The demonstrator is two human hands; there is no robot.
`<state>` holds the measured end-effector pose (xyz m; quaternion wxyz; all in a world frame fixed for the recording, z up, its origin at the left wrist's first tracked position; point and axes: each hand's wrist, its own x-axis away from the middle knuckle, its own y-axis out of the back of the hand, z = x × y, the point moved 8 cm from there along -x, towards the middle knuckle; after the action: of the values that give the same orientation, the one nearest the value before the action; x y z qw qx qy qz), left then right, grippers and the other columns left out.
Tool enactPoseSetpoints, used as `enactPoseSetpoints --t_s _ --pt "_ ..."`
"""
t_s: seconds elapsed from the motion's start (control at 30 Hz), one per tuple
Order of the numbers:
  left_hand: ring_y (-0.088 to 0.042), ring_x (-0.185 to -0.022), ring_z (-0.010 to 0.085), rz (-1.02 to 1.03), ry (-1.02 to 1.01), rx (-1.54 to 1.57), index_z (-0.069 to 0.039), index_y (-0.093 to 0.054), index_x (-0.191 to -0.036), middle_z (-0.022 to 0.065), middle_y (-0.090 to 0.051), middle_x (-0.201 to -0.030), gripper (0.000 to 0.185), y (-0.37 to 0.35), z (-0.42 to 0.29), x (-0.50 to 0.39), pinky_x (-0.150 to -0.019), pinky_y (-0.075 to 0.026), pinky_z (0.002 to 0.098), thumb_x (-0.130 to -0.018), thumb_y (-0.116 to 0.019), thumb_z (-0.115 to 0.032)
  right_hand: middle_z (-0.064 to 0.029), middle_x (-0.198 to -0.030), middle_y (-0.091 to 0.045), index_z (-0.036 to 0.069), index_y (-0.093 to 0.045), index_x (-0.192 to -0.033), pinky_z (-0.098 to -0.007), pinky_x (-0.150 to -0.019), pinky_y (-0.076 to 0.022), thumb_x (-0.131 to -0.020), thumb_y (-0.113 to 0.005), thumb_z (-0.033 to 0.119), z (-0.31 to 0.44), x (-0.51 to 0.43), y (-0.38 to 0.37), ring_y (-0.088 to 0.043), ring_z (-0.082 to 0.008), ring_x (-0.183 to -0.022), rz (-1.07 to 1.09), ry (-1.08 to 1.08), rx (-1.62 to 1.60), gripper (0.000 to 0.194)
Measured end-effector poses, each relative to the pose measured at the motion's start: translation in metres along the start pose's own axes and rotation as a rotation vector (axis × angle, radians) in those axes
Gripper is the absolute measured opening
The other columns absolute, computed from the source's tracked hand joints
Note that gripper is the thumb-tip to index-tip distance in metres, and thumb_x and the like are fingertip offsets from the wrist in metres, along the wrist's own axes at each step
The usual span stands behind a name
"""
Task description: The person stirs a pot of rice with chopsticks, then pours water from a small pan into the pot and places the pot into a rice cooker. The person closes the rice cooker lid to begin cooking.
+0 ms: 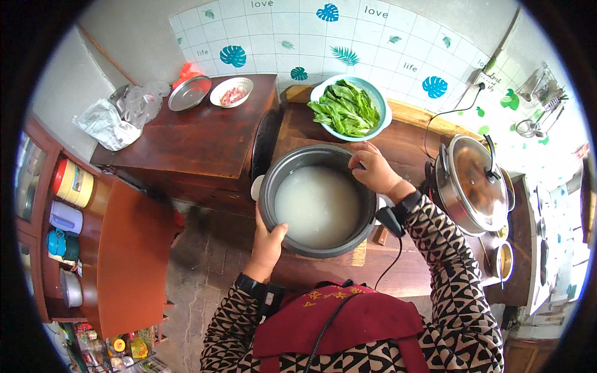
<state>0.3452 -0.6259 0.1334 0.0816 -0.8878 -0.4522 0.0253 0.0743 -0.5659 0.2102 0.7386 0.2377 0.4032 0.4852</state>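
A dark grey rice cooker inner pot (268,205) stands in front of me, with cloudy whitish water (317,205) inside. Whether rice lies beneath the water is hard to tell. My left hand (269,242) grips the pot's near left side, its thumb over the rim and its fingers down the outside. At the upper right rim, my right hand (375,170) holds on with bent fingers, some of them hidden. White handle-like parts (256,188) stick out on both sides of the pot. A wooden board (298,144) lies partly under it.
Behind the pot, a light blue basin (388,116) holds leafy greens (347,109). On the left cabinet stand a bowl of cut meat (233,95), a metal lid (189,93) and plastic bags (112,123). A lidded steel pot (473,186) and a cup (503,261) stand right.
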Motion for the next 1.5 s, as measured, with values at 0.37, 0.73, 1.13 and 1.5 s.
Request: enactPoseSetpoints --t_s 0.37,0.73,1.13,1.5 --pt "-0.031 -0.129 0.0262 0.021 -0.097 -0.091 0.003 -0.011 -0.142 0.0191 -0.029 -0.142 0.077 0.004 -0.003 0.0 -0.107 -0.024 0.0348 -0.088 -0.057 -0.024 -0.0115 -0.12 -0.054 0.012 -0.068 -0.087 -0.0544 -0.101 -0.0289 -0.071 -0.071 0.038 0.092 0.043 0.005 -0.039 -0.0375 -0.123 0.12 0.066 0.336 0.031" --pt "-0.021 -0.136 0.0314 -0.062 -0.065 -0.159 0.002 -0.007 -0.144 0.0248 -0.017 -0.147 0.077 0.038 -0.001 0.022 -0.108 -0.022 0.0388 -0.092 -0.053 -0.032 -0.011 -0.09 -0.063 0.001 -0.057 -0.082 -0.0329 -0.084 -0.0465 -0.076 -0.062 0.0 0.084 0.085 0.026 -0.06 -0.0248 -0.089 -0.229 -0.129 -0.286 0.008" --pt "-0.052 -0.11 0.0197 -0.014 0.216 0.034 -0.002 -0.045 -0.128 0.0107 -0.056 -0.119 0.041 0.062 0.007 0.035 -0.093 -0.04 0.0312 -0.097 -0.043 -0.029 -0.0152 -0.118 -0.056 -0.003 -0.043 -0.129 -0.0356 -0.1 -0.0382 -0.089 -0.052 0.001 0.172 0.13 -0.072 -0.051 -0.0227 -0.116 0.898 -0.221 -1.532 0.041" --pt "-0.06 -0.097 0.0224 0.016 0.372 0.249 -0.007 -0.047 -0.126 0.0129 -0.06 -0.108 0.039 0.296 -0.036 0.016 -0.082 -0.047 0.0316 -0.097 -0.04 -0.031 -0.0156 -0.112 -0.06 -0.003 -0.049 -0.123 -0.0366 -0.096 -0.0427 -0.089 -0.056 0.011 0.266 0.035 -0.243 -0.058 -0.0247 -0.106 0.558 -0.332 -1.45 0.037"
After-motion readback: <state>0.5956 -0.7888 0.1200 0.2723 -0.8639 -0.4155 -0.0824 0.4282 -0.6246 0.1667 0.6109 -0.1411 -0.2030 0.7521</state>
